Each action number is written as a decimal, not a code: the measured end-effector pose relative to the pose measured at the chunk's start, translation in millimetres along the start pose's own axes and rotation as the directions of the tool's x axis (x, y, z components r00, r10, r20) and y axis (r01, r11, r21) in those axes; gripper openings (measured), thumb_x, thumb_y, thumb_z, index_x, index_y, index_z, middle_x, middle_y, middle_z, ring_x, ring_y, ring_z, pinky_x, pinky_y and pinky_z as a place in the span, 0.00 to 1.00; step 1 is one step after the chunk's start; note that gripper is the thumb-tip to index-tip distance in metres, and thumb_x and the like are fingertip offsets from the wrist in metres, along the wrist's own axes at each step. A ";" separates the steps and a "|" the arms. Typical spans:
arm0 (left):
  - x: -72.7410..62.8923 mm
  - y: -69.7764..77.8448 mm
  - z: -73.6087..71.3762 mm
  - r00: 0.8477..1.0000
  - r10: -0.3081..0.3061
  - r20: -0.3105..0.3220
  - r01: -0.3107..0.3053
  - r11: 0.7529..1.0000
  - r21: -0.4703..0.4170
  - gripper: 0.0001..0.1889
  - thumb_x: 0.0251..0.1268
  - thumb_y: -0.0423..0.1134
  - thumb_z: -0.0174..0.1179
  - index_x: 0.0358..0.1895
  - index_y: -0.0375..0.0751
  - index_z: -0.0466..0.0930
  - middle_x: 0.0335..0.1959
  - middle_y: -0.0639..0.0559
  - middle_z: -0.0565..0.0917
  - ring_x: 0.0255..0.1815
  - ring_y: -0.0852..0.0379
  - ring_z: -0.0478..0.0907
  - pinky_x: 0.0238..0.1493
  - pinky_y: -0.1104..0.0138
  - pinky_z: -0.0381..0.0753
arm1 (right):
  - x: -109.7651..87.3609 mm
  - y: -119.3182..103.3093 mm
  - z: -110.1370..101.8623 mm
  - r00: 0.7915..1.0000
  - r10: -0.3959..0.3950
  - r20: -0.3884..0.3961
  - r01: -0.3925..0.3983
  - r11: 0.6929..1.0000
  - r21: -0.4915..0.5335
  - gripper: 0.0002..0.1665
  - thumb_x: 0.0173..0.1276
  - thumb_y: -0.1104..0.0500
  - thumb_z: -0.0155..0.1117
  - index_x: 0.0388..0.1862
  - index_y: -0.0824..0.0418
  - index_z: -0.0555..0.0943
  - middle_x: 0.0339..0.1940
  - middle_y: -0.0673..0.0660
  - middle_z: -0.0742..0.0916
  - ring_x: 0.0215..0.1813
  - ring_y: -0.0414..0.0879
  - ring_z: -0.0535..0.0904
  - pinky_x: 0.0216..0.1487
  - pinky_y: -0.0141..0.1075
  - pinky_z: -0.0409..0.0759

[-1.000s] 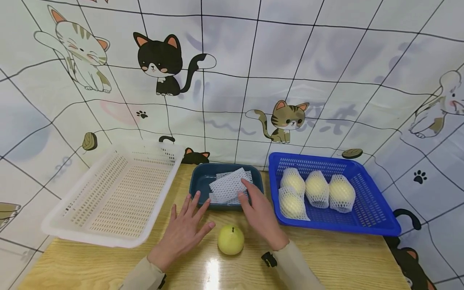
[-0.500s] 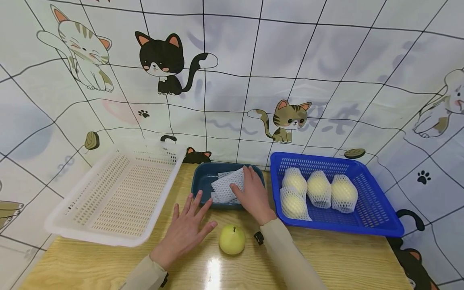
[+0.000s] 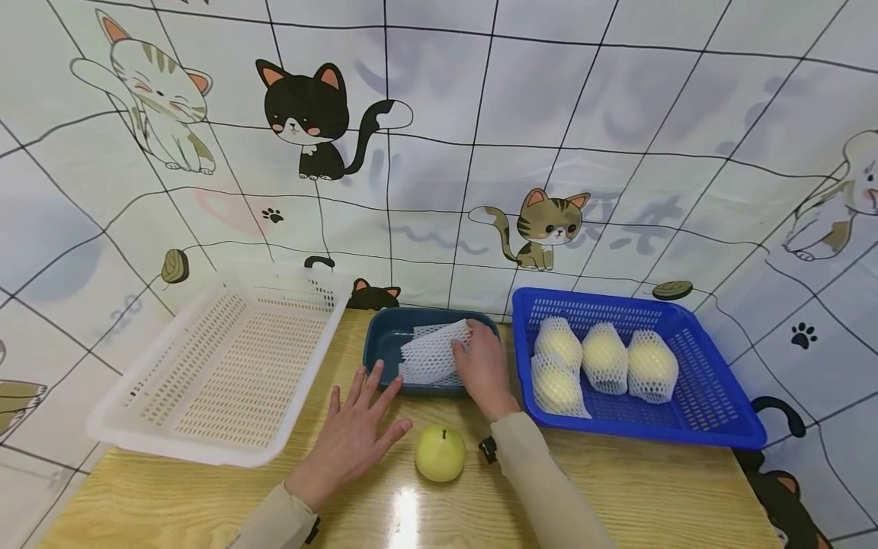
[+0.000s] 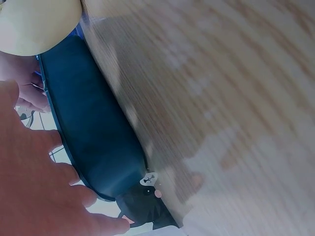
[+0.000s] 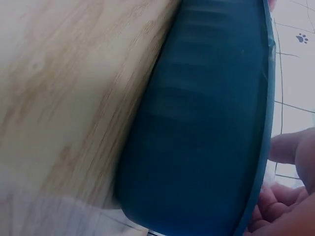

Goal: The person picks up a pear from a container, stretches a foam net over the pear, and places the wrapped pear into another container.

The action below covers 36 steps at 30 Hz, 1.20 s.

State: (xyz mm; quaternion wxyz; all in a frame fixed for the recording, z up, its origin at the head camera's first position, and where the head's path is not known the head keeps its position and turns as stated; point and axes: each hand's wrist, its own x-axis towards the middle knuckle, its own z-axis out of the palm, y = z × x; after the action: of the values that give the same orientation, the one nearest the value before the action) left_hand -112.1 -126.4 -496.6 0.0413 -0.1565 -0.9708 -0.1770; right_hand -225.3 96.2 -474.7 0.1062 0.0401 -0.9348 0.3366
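Note:
My right hand (image 3: 482,367) reaches into the dark teal tray (image 3: 384,347) and pinches the right end of a white foam net sleeve (image 3: 432,354), which lies over other flat sleeves there. In the right wrist view its fingers (image 5: 283,196) are curled behind the tray wall, and the sleeve is hidden. My left hand (image 3: 350,438) is spread, with fingertips by the tray's front left rim, holding nothing. Between the hands a yellow-green pear (image 3: 440,454) stands on the table, stem up. The pear (image 4: 37,22) also shows at the top left of the left wrist view.
On the left stands a white plastic basket (image 3: 274,438) with nothing in it. To the right, a blue basket (image 3: 706,427) holds several pale round fruits (image 3: 604,358) in foam nets. A cat-print cloth (image 3: 439,175) hangs behind the wooden table (image 3: 617,488).
My right hand has moved further into the tray, and its fingers have closed on the foam net sleeve's right end. The left hand and the pear stay where they were.

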 end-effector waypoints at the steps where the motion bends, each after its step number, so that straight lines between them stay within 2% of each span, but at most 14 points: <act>1: 0.0 -0.1 0.0 1.000 -0.001 0.001 0.001 1.000 0.000 0.36 0.78 0.66 0.48 0.81 0.52 0.63 0.85 0.42 0.50 0.84 0.35 0.44 0.71 0.27 0.50 | -1.2 0.4 -1.0 1.000 0.004 -0.010 -0.003 0.999 0.032 0.25 0.76 0.56 0.65 0.65 0.69 0.78 0.52 0.64 0.86 0.52 0.57 0.83 0.55 0.53 0.81; 6: -0.2 -0.2 -0.1 1.000 0.001 -0.002 -0.001 1.000 -0.005 0.36 0.77 0.65 0.50 0.81 0.52 0.63 0.85 0.41 0.50 0.83 0.34 0.45 0.71 0.27 0.51 | -9.4 -0.5 -9.0 0.998 -0.010 -0.065 0.018 0.993 0.120 0.14 0.75 0.57 0.65 0.52 0.65 0.82 0.44 0.60 0.86 0.44 0.54 0.82 0.48 0.53 0.80; 13: 1.0 1.4 0.7 1.000 0.010 -0.016 -0.010 1.000 0.007 0.38 0.76 0.64 0.53 0.81 0.48 0.64 0.84 0.38 0.50 0.83 0.33 0.44 0.72 0.29 0.50 | -26.4 -8.3 -29.3 0.987 -0.079 -0.141 0.103 0.980 0.172 0.16 0.76 0.54 0.66 0.53 0.65 0.83 0.46 0.60 0.87 0.48 0.55 0.83 0.49 0.52 0.81; 16: 2.5 2.2 0.4 0.998 0.027 -0.062 -0.026 1.000 0.010 0.38 0.75 0.60 0.58 0.79 0.43 0.65 0.84 0.35 0.50 0.83 0.32 0.43 0.73 0.30 0.51 | -36.1 -10.4 -40.1 0.981 -0.100 -0.166 0.137 0.964 0.226 0.17 0.76 0.54 0.66 0.54 0.65 0.83 0.46 0.60 0.88 0.48 0.54 0.83 0.48 0.52 0.81; 18: 4.2 2.2 -0.3 0.991 0.047 -0.121 -0.045 0.999 0.017 0.35 0.75 0.54 0.61 0.78 0.39 0.67 0.83 0.33 0.52 0.82 0.30 0.45 0.73 0.30 0.53 | -42.2 -9.6 -46.7 0.981 -0.103 -0.167 0.146 0.952 0.270 0.16 0.76 0.55 0.66 0.54 0.65 0.83 0.46 0.59 0.88 0.49 0.53 0.83 0.48 0.51 0.81; 20: 6.7 2.4 -1.7 0.975 0.077 -0.207 -0.072 0.997 0.029 0.30 0.76 0.45 0.62 0.74 0.35 0.69 0.81 0.31 0.55 0.81 0.27 0.48 0.71 0.30 0.57 | -47.8 -8.0 -53.1 0.984 -0.090 -0.153 0.136 0.936 0.325 0.15 0.76 0.54 0.66 0.53 0.63 0.83 0.46 0.57 0.88 0.51 0.51 0.84 0.51 0.50 0.81; 22: 9.1 2.5 -4.0 0.950 0.104 -0.294 -0.099 0.995 0.031 0.25 0.75 0.36 0.61 0.71 0.33 0.72 0.79 0.29 0.58 0.79 0.25 0.50 0.69 0.30 0.60 | -53.3 -4.8 -58.6 0.991 -0.058 -0.119 0.102 0.909 0.404 0.14 0.76 0.54 0.66 0.52 0.62 0.83 0.46 0.56 0.88 0.52 0.49 0.84 0.54 0.46 0.81; 25: 13.2 5.0 -9.3 0.903 0.131 -0.408 -0.145 0.989 -0.003 0.20 0.74 0.28 0.59 0.67 0.33 0.74 0.77 0.27 0.61 0.78 0.23 0.53 0.68 0.31 0.63 | -61.2 1.3 -64.8 0.999 -0.012 -0.051 0.039 0.825 0.564 0.12 0.77 0.56 0.66 0.51 0.63 0.83 0.44 0.56 0.87 0.48 0.45 0.83 0.51 0.37 0.82; 27: 15.6 8.6 -13.3 0.890 0.112 -0.442 -0.167 0.982 -0.087 0.20 0.74 0.26 0.57 0.66 0.32 0.73 0.77 0.28 0.61 0.78 0.24 0.53 0.69 0.33 0.64 | -66.5 5.1 -67.5 1.000 0.000 -0.015 0.010 0.762 0.647 0.11 0.77 0.59 0.65 0.49 0.67 0.82 0.42 0.56 0.86 0.44 0.44 0.82 0.48 0.33 0.81; 28: 16.5 10.9 -15.3 0.888 0.096 -0.449 -0.178 0.973 -0.144 0.20 0.75 0.25 0.56 0.66 0.32 0.73 0.78 0.30 0.61 0.79 0.26 0.53 0.69 0.34 0.65 | -69.1 7.3 -68.2 1.000 0.005 0.003 -0.006 0.740 0.673 0.11 0.77 0.60 0.64 0.49 0.68 0.82 0.41 0.55 0.86 0.42 0.43 0.80 0.46 0.32 0.80; 30: 18.0 16.4 -19.5 0.898 0.059 -0.437 -0.204 0.934 -0.295 0.21 0.76 0.26 0.55 0.69 0.33 0.72 0.78 0.33 0.62 0.79 0.30 0.55 0.70 0.38 0.67 | -73.7 10.1 -69.7 0.999 -0.005 0.039 -0.024 0.702 0.712 0.10 0.77 0.63 0.63 0.48 0.71 0.80 0.40 0.53 0.85 0.41 0.43 0.80 0.46 0.31 0.80; 31: 18.3 19.4 -21.7 0.910 0.039 -0.414 -0.214 0.897 -0.386 0.22 0.76 0.25 0.54 0.71 0.34 0.71 0.78 0.36 0.64 0.79 0.34 0.58 0.69 0.40 0.69 | -75.8 11.2 -70.4 0.998 -0.012 0.061 -0.036 0.690 0.723 0.10 0.77 0.63 0.63 0.48 0.72 0.80 0.40 0.52 0.85 0.41 0.42 0.80 0.47 0.31 0.80; 33: 18.8 25.1 -26.0 0.934 0.016 -0.357 -0.236 0.777 -0.583 0.24 0.78 0.25 0.52 0.74 0.37 0.69 0.78 0.41 0.66 0.78 0.39 0.62 0.69 0.44 0.71 | -79.0 14.3 -70.8 0.993 -0.042 0.107 -0.050 0.675 0.736 0.11 0.77 0.64 0.62 0.49 0.73 0.79 0.40 0.49 0.85 0.42 0.41 0.80 0.47 0.32 0.80; 36: 20.3 31.8 -30.6 0.957 0.021 -0.291 -0.251 0.569 -0.783 0.26 0.78 0.24 0.51 0.76 0.39 0.68 0.77 0.46 0.70 0.76 0.46 0.67 0.69 0.55 0.73 | -81.9 18.0 -71.0 0.977 -0.130 0.166 -0.047 0.635 0.771 0.11 0.77 0.65 0.61 0.51 0.75 0.77 0.42 0.48 0.86 0.45 0.40 0.81 0.50 0.32 0.81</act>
State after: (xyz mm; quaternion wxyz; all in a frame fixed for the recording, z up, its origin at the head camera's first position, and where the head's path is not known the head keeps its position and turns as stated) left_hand -120.5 -103.2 -454.8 0.1001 -0.2092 -0.7530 -0.6157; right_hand -136.0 155.7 -451.0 -0.0108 0.1377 -0.7062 0.6944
